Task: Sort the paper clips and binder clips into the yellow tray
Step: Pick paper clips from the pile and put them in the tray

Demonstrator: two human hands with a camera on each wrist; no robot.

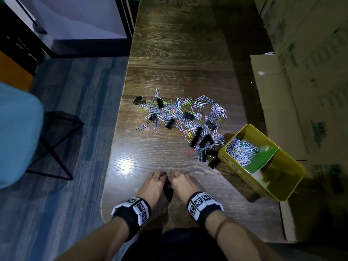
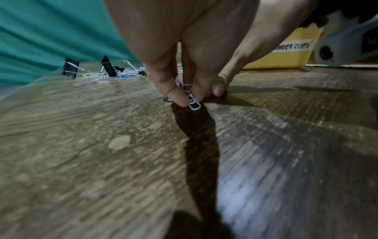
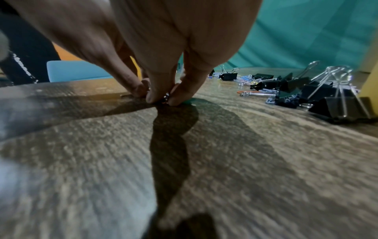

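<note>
Both hands meet at the near part of the wooden table (image 1: pixel 143 151). My left hand (image 1: pixel 160 176) pinches a few small paper clips (image 2: pixel 193 101) between thumb and fingertip, low over the wood. My right hand (image 1: pixel 176 178) pinches the same little bunch (image 3: pixel 165 99) from the other side. Beyond them, a loose pile of coloured paper clips (image 1: pixel 188 113) lies mixed with black binder clips (image 1: pixel 197 135). The yellow tray (image 1: pixel 239 169) stands at the right; its far compartment holds paper clips (image 1: pixel 240 150) behind a green divider (image 1: pixel 261 160). The near compartment's contents are hidden.
Cardboard boxes (image 1: pixel 301 81) line the table's right side, right behind the tray. The table's left edge drops to the floor, where a blue chair (image 1: pixel 17 132) stands. More binder clips (image 3: pixel 331 98) lie just right of my right hand.
</note>
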